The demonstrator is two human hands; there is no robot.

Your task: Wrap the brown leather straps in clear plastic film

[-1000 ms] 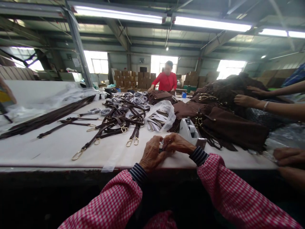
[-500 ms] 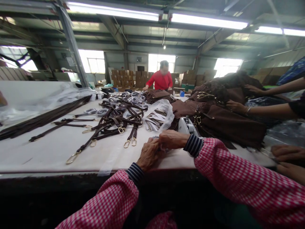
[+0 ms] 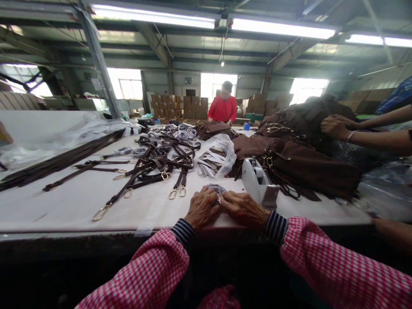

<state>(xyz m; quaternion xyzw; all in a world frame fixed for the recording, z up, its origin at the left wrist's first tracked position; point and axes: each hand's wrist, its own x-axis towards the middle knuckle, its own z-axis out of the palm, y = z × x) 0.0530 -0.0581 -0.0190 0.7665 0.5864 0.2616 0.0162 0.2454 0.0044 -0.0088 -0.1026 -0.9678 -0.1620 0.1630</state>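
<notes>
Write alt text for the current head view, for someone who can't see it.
A person's left hand and right hand are side by side at a partly hidden grey coil on a white table. Gold-clipped dark straps lie to the left; a white tape dispenser and brown bags are to the right, with a person in red beyond.

Dark lettering (image 3: pixel 244 172) on the white tape dispenser (image 3: pixel 252 181) cannot be read.

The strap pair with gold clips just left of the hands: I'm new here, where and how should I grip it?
Probably pinch both dark straps just behind their gold clips, coming from the near table edge. The two lie side by side, clips pointing that way, and run back into the strap tangle.
</notes>
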